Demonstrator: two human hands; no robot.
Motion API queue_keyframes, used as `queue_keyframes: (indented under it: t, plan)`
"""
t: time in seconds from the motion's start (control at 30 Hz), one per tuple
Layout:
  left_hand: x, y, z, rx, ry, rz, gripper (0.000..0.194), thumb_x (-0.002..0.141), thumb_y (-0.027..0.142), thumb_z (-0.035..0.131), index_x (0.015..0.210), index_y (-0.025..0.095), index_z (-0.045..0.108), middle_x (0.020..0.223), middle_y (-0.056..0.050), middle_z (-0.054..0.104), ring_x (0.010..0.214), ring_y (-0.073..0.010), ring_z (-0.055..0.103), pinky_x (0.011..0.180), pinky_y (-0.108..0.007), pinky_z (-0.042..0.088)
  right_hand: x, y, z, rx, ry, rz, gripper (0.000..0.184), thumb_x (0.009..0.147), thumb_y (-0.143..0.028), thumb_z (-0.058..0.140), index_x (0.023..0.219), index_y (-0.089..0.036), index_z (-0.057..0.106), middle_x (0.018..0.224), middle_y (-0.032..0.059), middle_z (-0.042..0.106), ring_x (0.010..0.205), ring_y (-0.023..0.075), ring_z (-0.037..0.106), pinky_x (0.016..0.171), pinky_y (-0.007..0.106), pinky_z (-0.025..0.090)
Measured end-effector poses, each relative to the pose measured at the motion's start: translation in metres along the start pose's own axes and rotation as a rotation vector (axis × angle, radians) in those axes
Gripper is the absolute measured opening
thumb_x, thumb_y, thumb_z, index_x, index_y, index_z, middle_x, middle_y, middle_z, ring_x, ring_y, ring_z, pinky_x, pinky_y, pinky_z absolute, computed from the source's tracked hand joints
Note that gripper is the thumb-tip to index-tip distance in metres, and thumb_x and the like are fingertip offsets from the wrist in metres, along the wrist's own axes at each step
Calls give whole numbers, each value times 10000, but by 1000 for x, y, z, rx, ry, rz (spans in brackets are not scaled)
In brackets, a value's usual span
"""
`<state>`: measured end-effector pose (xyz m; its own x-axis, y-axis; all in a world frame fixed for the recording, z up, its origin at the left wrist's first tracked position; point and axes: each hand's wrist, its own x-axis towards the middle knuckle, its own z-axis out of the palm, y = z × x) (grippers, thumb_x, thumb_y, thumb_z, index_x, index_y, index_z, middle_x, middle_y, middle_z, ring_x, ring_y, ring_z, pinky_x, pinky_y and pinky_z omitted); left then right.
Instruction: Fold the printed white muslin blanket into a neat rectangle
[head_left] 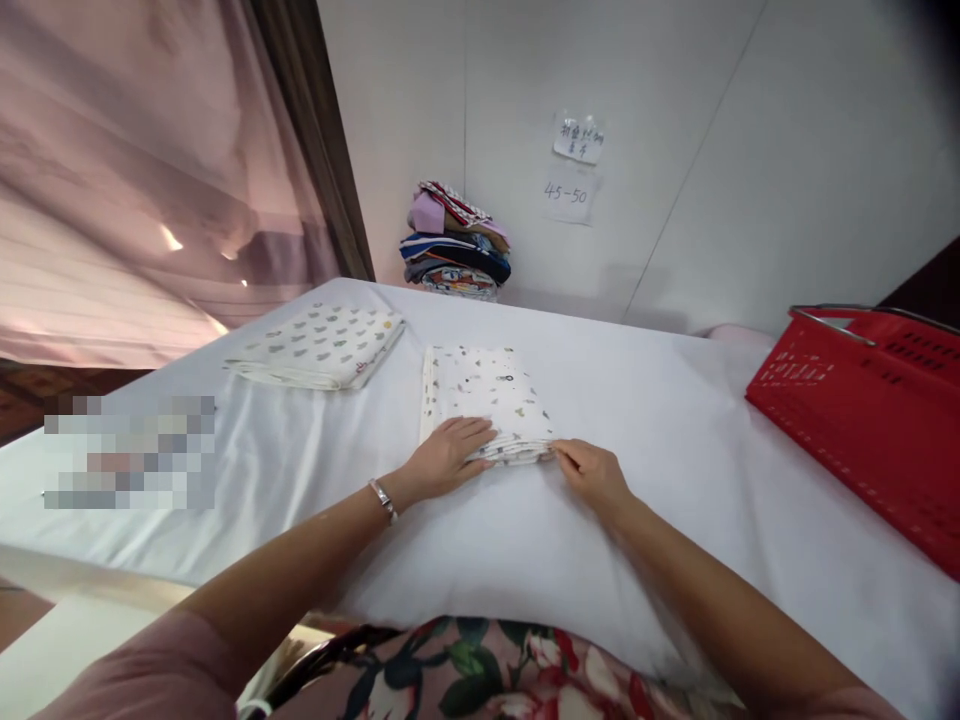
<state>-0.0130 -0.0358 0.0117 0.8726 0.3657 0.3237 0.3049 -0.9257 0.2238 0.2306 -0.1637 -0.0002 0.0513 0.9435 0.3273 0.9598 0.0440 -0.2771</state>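
A white cloth with small scattered prints (484, 385) lies folded into a thick rectangle in front of me. Spread flat, my left hand (452, 455) rests on its near left part, fingers pointing right. At the near right corner, my right hand (592, 472) pinches the edge of the folded layers between thumb and fingers. Farther left lies a second folded white cloth with grey heart-like prints (322, 345), apart from both hands.
A white-covered table (660, 440) spans the view. At the right stands a red plastic basket (862, 420) with a metal handle. Folded clothes (456, 245) are stacked by the wall at the back. Paper notes (568, 195) hang there. A pink curtain (150, 170) borders the left.
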Motion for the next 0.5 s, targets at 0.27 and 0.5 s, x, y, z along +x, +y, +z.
queue_keyframes:
  t: [0.27,0.5]
  plan:
    - [-4,-2,5,136,4,21,392,909,339,415,1275,217,480,1326,-90,502,1241,-216,429,1046,-433,321,4,20,-1,13,-129,-137,437,845,-197,435,1282,-189,458,1276,74,522,1157,176,463,946,324,389]
    - [-11,-4,5,125,26,-21,402,895,377,435,1266,229,487,1314,-86,512,1236,-229,431,1025,-447,333,1,25,0,173,-145,-7,335,878,-262,421,1181,-193,546,1143,65,601,1038,174,533,888,307,409]
